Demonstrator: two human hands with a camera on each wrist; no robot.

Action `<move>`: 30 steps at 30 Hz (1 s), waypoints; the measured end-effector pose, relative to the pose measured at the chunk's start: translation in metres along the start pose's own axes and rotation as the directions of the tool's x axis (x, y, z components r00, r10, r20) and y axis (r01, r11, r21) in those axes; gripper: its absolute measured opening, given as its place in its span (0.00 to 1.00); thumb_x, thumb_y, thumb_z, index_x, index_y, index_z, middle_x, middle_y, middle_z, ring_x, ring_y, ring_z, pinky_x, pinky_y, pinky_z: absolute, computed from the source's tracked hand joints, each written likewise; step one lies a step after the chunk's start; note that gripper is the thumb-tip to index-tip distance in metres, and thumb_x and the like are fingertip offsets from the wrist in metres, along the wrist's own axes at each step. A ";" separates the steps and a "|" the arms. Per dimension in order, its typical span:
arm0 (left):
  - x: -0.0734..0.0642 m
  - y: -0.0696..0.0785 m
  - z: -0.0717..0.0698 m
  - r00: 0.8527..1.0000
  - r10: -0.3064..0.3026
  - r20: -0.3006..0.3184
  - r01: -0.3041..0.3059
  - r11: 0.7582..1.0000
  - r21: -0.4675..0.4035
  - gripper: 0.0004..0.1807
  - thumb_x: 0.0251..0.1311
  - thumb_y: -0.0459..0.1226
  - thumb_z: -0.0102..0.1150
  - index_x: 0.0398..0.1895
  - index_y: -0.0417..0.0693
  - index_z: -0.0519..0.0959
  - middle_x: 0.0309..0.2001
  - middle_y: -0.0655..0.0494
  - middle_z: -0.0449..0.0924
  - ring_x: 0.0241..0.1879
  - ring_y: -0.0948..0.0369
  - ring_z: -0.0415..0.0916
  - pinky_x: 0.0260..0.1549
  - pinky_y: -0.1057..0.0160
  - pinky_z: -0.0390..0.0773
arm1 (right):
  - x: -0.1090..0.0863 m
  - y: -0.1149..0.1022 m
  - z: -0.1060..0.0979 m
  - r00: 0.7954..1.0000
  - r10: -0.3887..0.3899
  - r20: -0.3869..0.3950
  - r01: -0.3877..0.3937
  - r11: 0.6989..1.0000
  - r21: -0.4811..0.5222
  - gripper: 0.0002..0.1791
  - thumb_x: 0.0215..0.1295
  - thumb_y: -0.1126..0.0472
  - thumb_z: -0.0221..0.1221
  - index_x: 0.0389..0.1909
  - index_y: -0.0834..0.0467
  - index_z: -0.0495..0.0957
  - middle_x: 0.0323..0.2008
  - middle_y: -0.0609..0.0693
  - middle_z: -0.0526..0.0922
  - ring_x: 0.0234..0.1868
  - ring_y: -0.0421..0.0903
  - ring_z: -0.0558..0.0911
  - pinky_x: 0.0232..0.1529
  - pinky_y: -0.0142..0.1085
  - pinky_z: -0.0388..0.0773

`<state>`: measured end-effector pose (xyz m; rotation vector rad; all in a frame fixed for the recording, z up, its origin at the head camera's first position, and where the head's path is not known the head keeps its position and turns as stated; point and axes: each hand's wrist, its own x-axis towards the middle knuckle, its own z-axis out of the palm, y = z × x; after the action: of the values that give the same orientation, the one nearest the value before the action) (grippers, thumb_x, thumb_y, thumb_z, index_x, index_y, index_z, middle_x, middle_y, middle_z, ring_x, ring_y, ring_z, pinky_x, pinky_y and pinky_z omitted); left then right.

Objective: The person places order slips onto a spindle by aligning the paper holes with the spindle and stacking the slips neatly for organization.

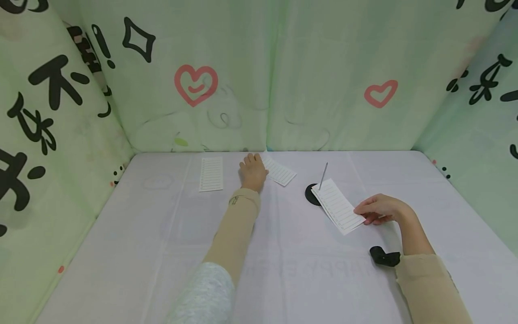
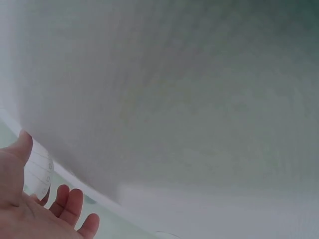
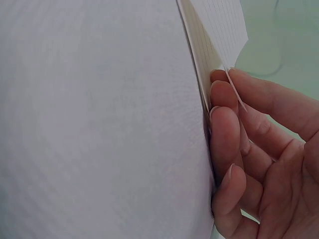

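Note:
In the head view my right hand (image 1: pixel 382 209) pinches the lower corner of a printed paper slip (image 1: pixel 337 206). At the slip's far end, a thin metal spike (image 1: pixel 323 175) on a round black base (image 1: pixel 311 195) rises, apparently through the paper. Another slip lies under this one; the right wrist view shows a gap between the top sheet (image 3: pixel 224 35) and the paper below. My left hand (image 1: pixel 253 172), at the back of the table, holds the edge of fanned slips (image 1: pixel 279 171). A curved slip (image 2: pixel 39 172) appears between its thumb and index finger, the other fingers loose.
A single printed slip (image 1: pixel 211 174) lies flat to the left of my left hand. White cloth covers the table (image 1: pixel 162 252). Pale green curtains (image 1: pixel 243 90) close off the back and both sides. A black strap piece (image 1: pixel 384 256) sticks out from my right sleeve.

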<state>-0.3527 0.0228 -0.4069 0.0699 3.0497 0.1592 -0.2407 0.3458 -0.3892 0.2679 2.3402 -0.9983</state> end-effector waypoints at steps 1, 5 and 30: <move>0.001 -0.001 0.001 1.000 0.012 -0.016 -0.011 1.000 0.011 0.33 0.66 0.49 0.44 0.66 0.39 0.52 0.63 0.42 0.56 0.62 0.50 0.55 0.59 0.52 0.57 | 0.000 0.000 0.000 1.000 -0.001 0.001 0.001 1.000 0.001 0.20 0.57 0.52 0.61 0.43 0.65 0.78 0.23 0.45 0.81 0.24 0.40 0.78 0.28 0.33 0.73; 0.001 -0.002 0.003 0.995 0.059 -0.086 -0.055 0.997 0.054 0.20 0.70 0.40 0.38 0.62 0.41 0.58 0.57 0.44 0.62 0.58 0.51 0.59 0.57 0.53 0.59 | 0.000 0.000 0.000 1.000 -0.006 0.004 0.006 1.000 0.003 0.20 0.57 0.52 0.61 0.43 0.65 0.78 0.22 0.45 0.80 0.23 0.40 0.78 0.28 0.32 0.73; 0.001 -0.004 -0.031 0.974 0.051 -0.221 -0.164 0.833 -0.529 0.14 0.69 0.38 0.41 0.51 0.44 0.73 0.42 0.51 0.81 0.40 0.56 0.77 0.46 0.56 0.69 | 0.000 0.000 -0.001 1.000 -0.008 0.016 0.008 1.000 0.012 0.19 0.57 0.53 0.61 0.43 0.64 0.78 0.22 0.45 0.80 0.23 0.40 0.78 0.27 0.32 0.73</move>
<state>-0.3571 0.0154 -0.3765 0.1973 3.0521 1.0972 -0.2408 0.3464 -0.3885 0.2543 2.3232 -1.0156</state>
